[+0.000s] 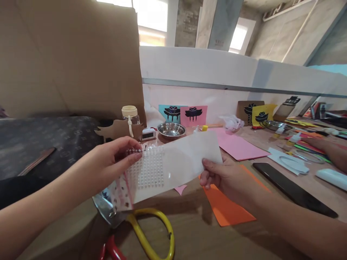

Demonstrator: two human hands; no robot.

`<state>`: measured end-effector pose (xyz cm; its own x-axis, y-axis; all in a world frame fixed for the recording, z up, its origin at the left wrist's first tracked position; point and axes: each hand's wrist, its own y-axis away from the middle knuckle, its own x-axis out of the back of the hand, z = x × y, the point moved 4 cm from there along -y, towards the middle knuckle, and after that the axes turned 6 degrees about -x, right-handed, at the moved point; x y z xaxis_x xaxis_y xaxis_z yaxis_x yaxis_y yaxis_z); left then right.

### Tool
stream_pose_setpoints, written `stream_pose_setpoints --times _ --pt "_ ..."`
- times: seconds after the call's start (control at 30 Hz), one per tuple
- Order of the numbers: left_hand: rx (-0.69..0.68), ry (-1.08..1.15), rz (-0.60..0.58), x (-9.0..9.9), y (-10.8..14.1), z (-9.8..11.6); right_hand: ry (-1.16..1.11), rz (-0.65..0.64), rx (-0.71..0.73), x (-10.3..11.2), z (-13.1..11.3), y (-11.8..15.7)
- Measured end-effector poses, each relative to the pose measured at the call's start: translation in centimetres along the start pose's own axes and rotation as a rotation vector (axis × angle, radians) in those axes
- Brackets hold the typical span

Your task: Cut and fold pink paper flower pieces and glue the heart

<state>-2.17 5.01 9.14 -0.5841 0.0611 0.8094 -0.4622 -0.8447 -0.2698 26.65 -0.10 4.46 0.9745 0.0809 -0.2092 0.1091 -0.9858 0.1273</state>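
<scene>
Between my hands is a white sheet of pearl stickers [151, 168], held tilted above the table. Rows of small pearls cover its left part, while the right part is bare white. My left hand [119, 157] pinches the left edge from above, thumb over the pearls. My right hand [219, 171] grips the right end, thumb on the front and fingers curled behind. A small clear bag with a pink strip and dark specks [121, 193] hangs below my left hand. Yellow-handled scissors [155, 234] lie in front, beneath the sheet. A red handle [112, 248] shows beside them.
Orange paper [227, 211], pink paper [241, 146] and a black phone [292, 187] lie to the right. Behind stand a metal bowl [171, 130], a jar [130, 115] and cards with black pavilion shapes [193, 117]. Another person's hand [334, 150] rests at far right.
</scene>
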Motion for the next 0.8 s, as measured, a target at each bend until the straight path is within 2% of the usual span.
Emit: stream_pose_setpoints --times 0.1,0.27,0.4,0.57,0.73,0.8 --pt "-0.023 -0.156 0.007 0.5 0.1 0.3 -0.054 0.005 0.018 0.0 0.3 0.0" --pt "-0.122 -0.207 0.041 0.3 -0.2 0.7 -0.054 0.063 0.027 0.2 0.3 0.1" --pt "-0.19 -0.244 0.127 0.6 -0.4 0.4 -0.057 0.106 0.071 0.3 -0.2 0.1" --pt "-0.127 -0.289 0.234 1.2 -0.2 0.6 -0.042 0.046 0.082 0.3 -0.2 -0.1" --pt "0.057 -0.233 0.204 1.8 0.2 1.3 0.0 -0.014 0.09 0.2 0.0 -0.5" --pt "0.101 -0.221 0.242 2.3 0.2 1.1 0.017 -0.014 0.077 0.1 0.1 -0.7"
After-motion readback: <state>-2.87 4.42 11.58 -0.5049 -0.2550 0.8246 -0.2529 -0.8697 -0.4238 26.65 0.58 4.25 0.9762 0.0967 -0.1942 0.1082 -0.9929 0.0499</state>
